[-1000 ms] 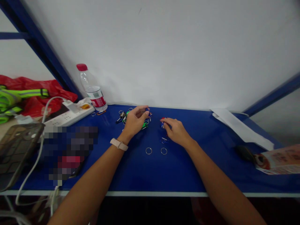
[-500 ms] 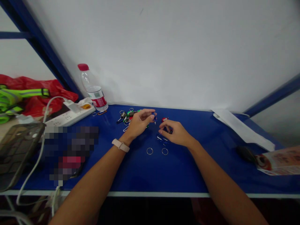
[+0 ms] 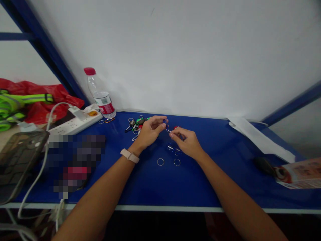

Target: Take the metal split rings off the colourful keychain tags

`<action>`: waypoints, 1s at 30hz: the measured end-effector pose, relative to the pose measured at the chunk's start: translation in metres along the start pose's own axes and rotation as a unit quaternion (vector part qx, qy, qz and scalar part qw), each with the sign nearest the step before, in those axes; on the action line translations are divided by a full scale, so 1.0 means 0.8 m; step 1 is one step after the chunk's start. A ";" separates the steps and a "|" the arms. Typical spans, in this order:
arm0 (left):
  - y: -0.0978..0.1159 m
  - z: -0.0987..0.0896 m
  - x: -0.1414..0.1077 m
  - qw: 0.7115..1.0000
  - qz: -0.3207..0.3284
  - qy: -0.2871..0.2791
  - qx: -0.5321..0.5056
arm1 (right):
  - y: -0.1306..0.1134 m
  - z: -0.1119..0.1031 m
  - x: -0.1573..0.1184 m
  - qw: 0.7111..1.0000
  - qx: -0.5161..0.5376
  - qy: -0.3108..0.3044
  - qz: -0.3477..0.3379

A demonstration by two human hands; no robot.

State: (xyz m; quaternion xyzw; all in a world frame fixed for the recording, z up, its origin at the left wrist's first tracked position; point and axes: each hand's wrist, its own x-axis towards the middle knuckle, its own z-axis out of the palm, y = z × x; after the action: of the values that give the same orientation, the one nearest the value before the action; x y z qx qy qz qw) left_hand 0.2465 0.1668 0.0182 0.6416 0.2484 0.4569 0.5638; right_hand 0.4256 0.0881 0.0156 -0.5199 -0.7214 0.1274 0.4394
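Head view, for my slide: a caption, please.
Left hand and right hand hold a small blue clip near two metal rings.

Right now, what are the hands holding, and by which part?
The left hand pinches a small blue key clip; the right hand meets its thin metal end with fingertips. The exact grip is too small to tell.

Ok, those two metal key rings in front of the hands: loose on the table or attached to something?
Loose: one key ring and the other key ring lie flat, apart on the blue tabletop, nothing threaded through either.
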 end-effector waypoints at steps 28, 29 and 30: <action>0.009 0.011 -0.009 0.993 -0.031 -0.030 -0.113 | 0.005 -0.005 0.006 0.953 0.243 -0.094 0.153; 0.009 0.012 -0.009 0.992 -0.032 -0.025 -0.119 | 0.006 -0.003 0.005 0.954 0.247 -0.082 0.150; 0.009 0.012 -0.008 0.992 -0.031 -0.020 -0.121 | 0.006 -0.001 0.004 0.955 0.246 -0.074 0.147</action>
State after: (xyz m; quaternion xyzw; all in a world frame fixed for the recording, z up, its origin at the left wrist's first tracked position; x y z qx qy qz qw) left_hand 0.2503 0.1547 0.0233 0.5699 0.1996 0.4531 0.6558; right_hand 0.4289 0.0923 0.0148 -0.4851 -0.6141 0.4017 0.4756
